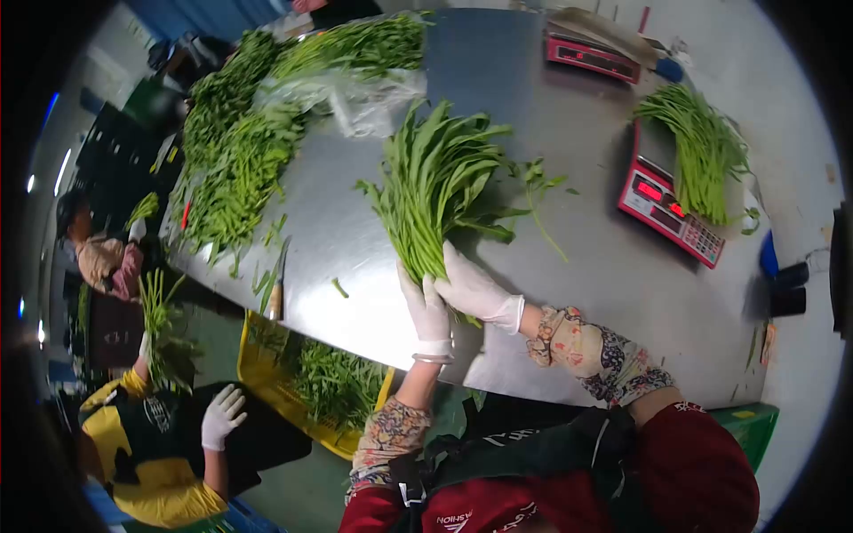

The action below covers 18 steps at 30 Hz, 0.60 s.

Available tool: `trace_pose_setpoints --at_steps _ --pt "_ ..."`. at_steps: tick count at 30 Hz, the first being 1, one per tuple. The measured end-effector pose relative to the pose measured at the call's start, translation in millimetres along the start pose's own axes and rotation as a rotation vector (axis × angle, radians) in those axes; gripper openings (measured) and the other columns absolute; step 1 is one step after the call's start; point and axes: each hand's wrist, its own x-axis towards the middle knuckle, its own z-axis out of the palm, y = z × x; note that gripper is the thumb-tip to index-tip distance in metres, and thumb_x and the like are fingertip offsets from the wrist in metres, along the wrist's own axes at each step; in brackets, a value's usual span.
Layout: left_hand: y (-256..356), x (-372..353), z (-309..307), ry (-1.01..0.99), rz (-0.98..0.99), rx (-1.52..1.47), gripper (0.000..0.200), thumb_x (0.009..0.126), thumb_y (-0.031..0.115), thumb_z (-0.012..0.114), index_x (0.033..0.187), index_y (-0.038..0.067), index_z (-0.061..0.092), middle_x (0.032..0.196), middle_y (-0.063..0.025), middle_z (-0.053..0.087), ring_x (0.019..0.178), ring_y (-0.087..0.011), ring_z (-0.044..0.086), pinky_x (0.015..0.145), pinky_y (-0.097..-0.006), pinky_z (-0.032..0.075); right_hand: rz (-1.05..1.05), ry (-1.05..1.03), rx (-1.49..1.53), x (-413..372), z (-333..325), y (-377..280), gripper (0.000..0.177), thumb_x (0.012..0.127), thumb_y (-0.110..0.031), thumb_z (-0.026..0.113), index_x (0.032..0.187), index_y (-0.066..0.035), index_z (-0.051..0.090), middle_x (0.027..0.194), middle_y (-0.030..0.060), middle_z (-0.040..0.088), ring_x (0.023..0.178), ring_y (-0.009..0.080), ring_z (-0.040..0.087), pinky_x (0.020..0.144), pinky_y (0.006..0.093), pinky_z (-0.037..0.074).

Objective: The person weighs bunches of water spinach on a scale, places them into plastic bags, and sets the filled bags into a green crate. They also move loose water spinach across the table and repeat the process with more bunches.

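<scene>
Both my gloved hands are wrapped around the stem ends of a bunch of water spinach (435, 178) over the metal table (355, 200). My left hand (428, 315) closes on the stems from the near left side. On the right side of the same stems, my right hand (475, 286) is closed too. The leaves fan out away from me. A loose leafy sprig (538, 191) lies just right of the bunch, and a short cut stem (339, 288) lies to its left.
A bunch of greens (702, 164) rests on a red scale (662, 209) at right; another scale (591, 60) stands behind. Piled greens (231, 169) and clear plastic (378, 102) cover the left. A knife (277, 293) lies at the edge above a yellow crate (267, 377). Two co-workers (160, 444) (98, 258) stand left.
</scene>
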Motion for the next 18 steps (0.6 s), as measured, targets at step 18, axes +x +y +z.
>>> trace_pose_setpoints --at_steps 18 --pt "14 -59 79 0.141 0.398 0.625 0.064 0.094 0.03 0.044 0.141 -0.005 0.019 0.145 -0.0259 0.021 0.136 -0.0387 0.017 0.111 -0.0453 0.013 -0.187 0.362 -0.238 -67 -107 125 0.014 0.083 -0.015 0.053 0.091 -0.005 0.058 0.095 0.0148 0.06 0.088 0.0313 0.059 0.072 0.0416 0.048"
